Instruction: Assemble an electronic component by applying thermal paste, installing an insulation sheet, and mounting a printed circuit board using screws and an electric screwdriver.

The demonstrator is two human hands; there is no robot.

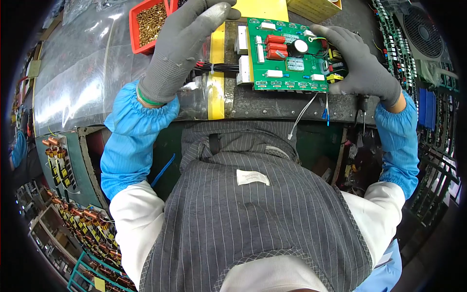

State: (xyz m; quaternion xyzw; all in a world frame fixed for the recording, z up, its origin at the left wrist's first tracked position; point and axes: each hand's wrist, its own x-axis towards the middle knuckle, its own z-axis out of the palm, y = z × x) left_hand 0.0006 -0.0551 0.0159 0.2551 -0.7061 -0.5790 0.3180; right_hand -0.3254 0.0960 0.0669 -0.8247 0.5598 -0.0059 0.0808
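Note:
A green circuit board (284, 68) lies on the dark bench in front of me, carrying red cylindrical parts, a round white-topped part and several white blocks. My right hand (362, 63), in a grey glove, grips its right edge, fingers at the upper corner and thumb near the lower one. My left hand (187, 36), gloved alike, is raised to the left of the board and apart from it. Its fingers stretch to the right with nothing visible in them; their upper part is cut off by the frame. A red bin (135, 35) of small brass-coloured fasteners stands beside the left hand.
Yellow tape (216, 100) crosses the bench, with clear plastic sheeting (73, 73) to its left. White wires (302, 116) hang over the front edge. A screwdriver-like tool (364, 108) stands below my right hand. Racked boards (396, 63) and a fan (423, 31) are at the right.

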